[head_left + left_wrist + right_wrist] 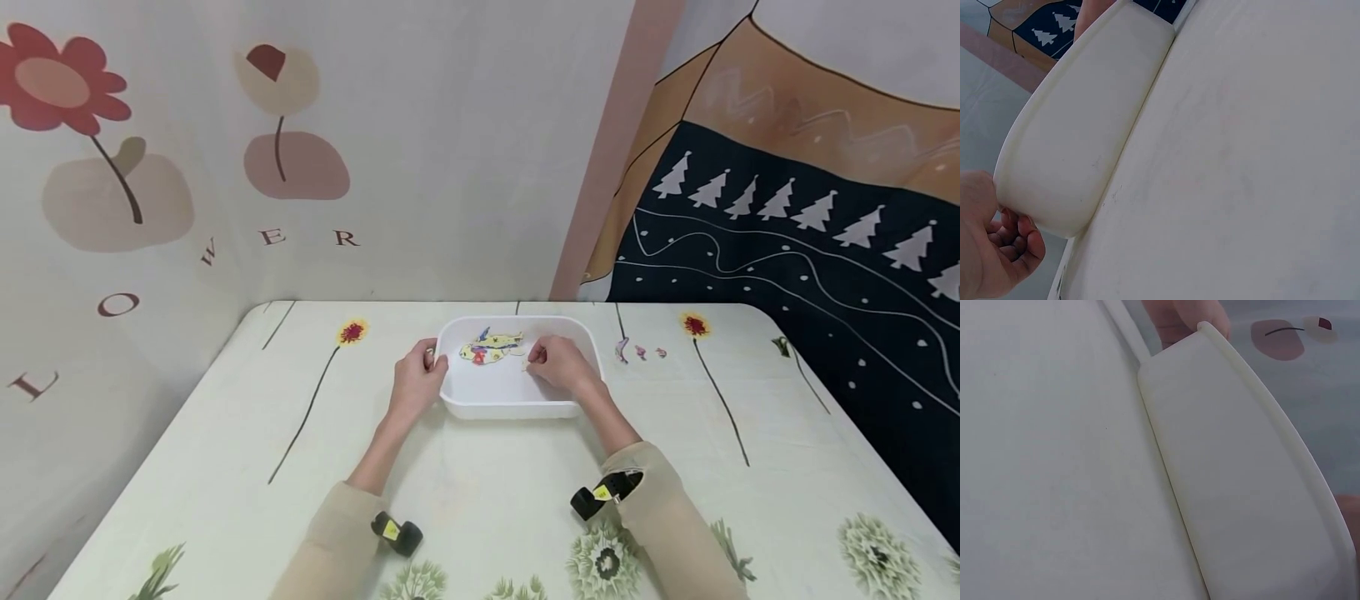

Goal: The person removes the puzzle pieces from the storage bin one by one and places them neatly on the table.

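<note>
Left fingers gripping the white oblong plastic tray, my right fingers pinch a flat pale piece, seemingly mid-placement, needing alignment.

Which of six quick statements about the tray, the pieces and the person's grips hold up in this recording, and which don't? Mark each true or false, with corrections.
1. The left grip is on the rim of the white tray. True.
2. Nothing lies inside the tray. False: yellow patterned pieces lie in it.
3. The right grip reaches into the tray. True.
4. The tray is upside down. False: its open side faces up.
5. Three small purple-pink pieces lie on the table, right of the tray. True.
6. The clothing on both forearms is black. False: the sleeves are beige.
</note>
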Available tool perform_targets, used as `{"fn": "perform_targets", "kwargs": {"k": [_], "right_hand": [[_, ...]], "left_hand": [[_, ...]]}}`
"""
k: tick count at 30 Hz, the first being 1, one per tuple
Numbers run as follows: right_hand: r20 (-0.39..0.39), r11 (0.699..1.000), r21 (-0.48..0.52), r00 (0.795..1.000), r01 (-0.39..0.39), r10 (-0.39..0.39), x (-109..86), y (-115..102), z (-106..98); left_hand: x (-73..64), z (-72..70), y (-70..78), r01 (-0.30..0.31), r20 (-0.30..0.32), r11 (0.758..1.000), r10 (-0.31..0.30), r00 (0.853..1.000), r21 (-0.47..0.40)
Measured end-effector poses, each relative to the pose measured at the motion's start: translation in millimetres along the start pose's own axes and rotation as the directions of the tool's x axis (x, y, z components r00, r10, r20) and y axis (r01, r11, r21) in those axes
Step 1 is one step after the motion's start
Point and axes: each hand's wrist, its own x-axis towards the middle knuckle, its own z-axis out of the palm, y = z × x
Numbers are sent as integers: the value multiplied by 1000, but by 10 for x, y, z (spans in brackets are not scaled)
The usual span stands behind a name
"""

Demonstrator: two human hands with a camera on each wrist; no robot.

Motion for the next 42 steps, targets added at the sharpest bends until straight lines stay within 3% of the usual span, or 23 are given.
{"fn": "perform_targets", "kwargs": {"k": [5, 11, 16, 22, 42], "right_hand": [[3, 1000, 6, 1000, 25, -25, -19, -12, -17], [31, 993, 115, 999, 20, -24, -35, -37, -46], [6, 983, 176, 999, 48, -50, -37, -52, -62], [-18, 980, 175, 995, 96, -94, -25, -42, -69], [-40, 971, 215, 995, 101, -95, -23, -23, -56]], "left_hand": [[-5, -4, 15, -31, -13, 1000, 31, 999, 3], [-3, -9, 16, -28, -13, 1000, 28, 1000, 7], [2, -7, 5, -29, -11, 1000, 29, 1000, 1], [5, -8, 3, -33, -10, 999, 33, 999, -3], [8, 9, -25, -43, -27, 999, 42, 999, -11]]}}
